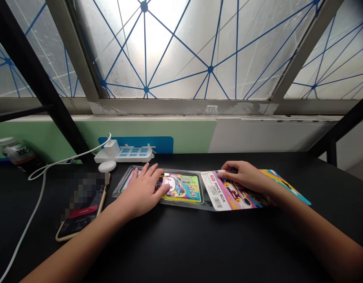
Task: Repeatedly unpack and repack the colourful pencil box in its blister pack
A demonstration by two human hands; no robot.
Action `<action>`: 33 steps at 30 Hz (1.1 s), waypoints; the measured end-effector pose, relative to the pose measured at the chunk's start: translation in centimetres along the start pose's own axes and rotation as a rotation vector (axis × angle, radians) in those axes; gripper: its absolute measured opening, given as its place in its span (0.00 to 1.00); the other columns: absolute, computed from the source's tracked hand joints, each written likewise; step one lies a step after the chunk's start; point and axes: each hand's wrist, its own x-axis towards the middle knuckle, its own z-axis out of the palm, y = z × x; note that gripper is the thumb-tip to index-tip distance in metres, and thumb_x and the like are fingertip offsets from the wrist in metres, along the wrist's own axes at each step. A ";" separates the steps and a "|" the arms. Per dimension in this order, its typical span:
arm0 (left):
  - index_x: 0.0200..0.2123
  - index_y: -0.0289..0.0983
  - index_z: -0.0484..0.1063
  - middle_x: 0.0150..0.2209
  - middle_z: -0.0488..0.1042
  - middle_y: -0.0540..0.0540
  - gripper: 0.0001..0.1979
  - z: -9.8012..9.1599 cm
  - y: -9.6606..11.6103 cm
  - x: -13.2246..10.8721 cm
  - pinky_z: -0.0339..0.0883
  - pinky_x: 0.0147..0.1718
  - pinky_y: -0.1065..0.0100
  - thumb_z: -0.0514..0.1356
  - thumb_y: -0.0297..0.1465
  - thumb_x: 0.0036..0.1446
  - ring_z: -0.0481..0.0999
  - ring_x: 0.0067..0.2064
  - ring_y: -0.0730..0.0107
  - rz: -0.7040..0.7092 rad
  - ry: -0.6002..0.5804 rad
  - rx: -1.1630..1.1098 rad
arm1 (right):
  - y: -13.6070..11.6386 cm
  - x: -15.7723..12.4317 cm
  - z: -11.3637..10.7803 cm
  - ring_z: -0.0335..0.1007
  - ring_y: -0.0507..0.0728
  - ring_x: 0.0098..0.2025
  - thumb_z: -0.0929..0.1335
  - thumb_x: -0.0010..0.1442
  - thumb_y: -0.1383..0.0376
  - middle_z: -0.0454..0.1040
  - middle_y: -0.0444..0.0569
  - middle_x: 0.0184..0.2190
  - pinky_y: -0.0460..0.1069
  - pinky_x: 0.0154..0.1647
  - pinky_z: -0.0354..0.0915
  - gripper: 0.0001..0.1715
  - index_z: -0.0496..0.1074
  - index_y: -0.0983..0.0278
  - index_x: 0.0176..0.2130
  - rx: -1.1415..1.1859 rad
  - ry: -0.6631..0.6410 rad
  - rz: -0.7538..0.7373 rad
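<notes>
A colourful pencil box [184, 188] marked "SPORT" lies in a clear plastic tray [206, 203] on the black desk. My left hand [142, 192] rests over the left part of the box with its fingers spread, hiding that part. To the right, a printed backing card [221, 196] reads "PENCIL BOX" and carries a barcode. The card's left end overlaps the tray's right end. Bent fingers of my right hand [243, 177] grip the card near its far edge, with the thumb on its printed face; some fingertips are hidden.
Left of the tray lies a phone [83, 210], with a round white object [107, 166] behind it. A power strip [131, 154] with a plugged-in white cable [41, 196] stands by the wall. A bottle [17, 153] is at far left. Black bars rise at both sides.
</notes>
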 end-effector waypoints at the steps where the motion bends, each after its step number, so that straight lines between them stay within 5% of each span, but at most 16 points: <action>1: 0.61 0.44 0.65 0.70 0.55 0.40 0.29 0.1 0.0 0.0 0.42 0.64 0.36 0.46 0.52 0.66 0.46 0.72 0.43 -0.004 0.004 -0.001 | -0.3 -0.1 0.3 0.72 0.60 0.35 0.69 0.55 0.42 0.79 0.47 0.32 0.50 0.32 0.62 0.25 0.76 0.59 0.36 0.003 0.002 0.004; 11: 0.56 0.43 0.69 0.70 0.55 0.40 0.22 0.3 2.4 -0.6 0.38 0.65 0.36 0.51 0.46 0.66 0.50 0.71 0.47 0.011 0.103 -0.275 | -1.6 -0.1 2.8 0.71 0.59 0.33 0.66 0.56 0.39 0.79 0.47 0.32 0.50 0.31 0.62 0.28 0.75 0.60 0.35 0.046 0.075 -0.011; 17: 0.52 0.45 0.72 0.68 0.60 0.44 0.20 -0.5 4.5 -1.5 0.61 0.61 0.49 0.56 0.48 0.63 0.63 0.66 0.47 0.034 0.073 -0.804 | -2.1 -0.3 3.0 0.72 0.59 0.35 0.66 0.58 0.40 0.79 0.47 0.34 0.50 0.33 0.63 0.27 0.75 0.59 0.36 0.063 0.036 -0.024; 20: 0.48 0.42 0.72 0.67 0.63 0.42 0.17 -0.6 4.1 -1.1 0.67 0.56 0.55 0.53 0.45 0.65 0.66 0.64 0.50 0.035 0.171 -1.084 | -1.5 -0.1 2.4 0.73 0.60 0.36 0.66 0.57 0.40 0.79 0.46 0.34 0.50 0.34 0.63 0.27 0.75 0.59 0.36 0.050 0.003 -0.003; 24: 0.44 0.42 0.72 0.63 0.68 0.44 0.14 -0.5 2.1 0.0 0.63 0.59 0.55 0.53 0.43 0.66 0.64 0.65 0.54 -0.043 0.421 -1.132 | 0.1 0.4 0.6 0.73 0.61 0.37 0.68 0.55 0.41 0.79 0.47 0.34 0.50 0.35 0.64 0.27 0.76 0.60 0.37 0.035 -0.043 -0.009; 28: 0.50 0.40 0.67 0.64 0.67 0.41 0.23 0.5 1.0 0.9 0.60 0.62 0.52 0.42 0.48 0.69 0.62 0.67 0.57 -0.154 0.457 -1.247 | 1.4 0.4 -1.1 0.75 0.63 0.43 0.71 0.52 0.42 0.80 0.49 0.42 0.51 0.43 0.67 0.30 0.76 0.60 0.44 0.046 -0.133 -0.065; 33: 0.60 0.40 0.58 0.67 0.60 0.41 0.32 2.3 2.1 0.7 0.53 0.66 0.56 0.28 0.49 0.69 0.54 0.70 0.62 -0.088 0.409 -1.166 | 1.4 0.2 -1.0 0.72 0.66 0.54 0.73 0.50 0.44 0.75 0.50 0.54 0.53 0.54 0.66 0.37 0.72 0.59 0.54 0.025 -0.130 -0.090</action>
